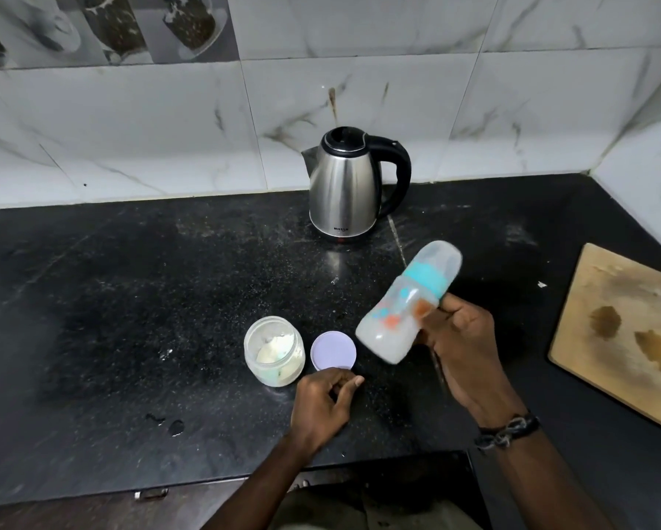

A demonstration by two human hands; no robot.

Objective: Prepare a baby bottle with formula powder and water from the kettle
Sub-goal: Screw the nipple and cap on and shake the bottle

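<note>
My right hand [462,338] grips a baby bottle [405,307] above the black counter. The bottle is tilted, cap up and to the right, with a teal collar, a clear cap and cloudy white liquid inside; it looks motion-blurred. My left hand [323,399] hovers over the counter with fingers curled loosely and nothing in it, just below a lilac lid [332,351]. Left of the lid stands an open jar of formula powder [274,350]. A steel kettle [344,185] with a black handle stands at the back by the wall, lid shut.
A wooden cutting board [623,338] with dark stains lies at the right edge. Small water drops [170,424] sit on the black counter [130,300] near its front edge. Marble-look wall tiles close off the back and right side.
</note>
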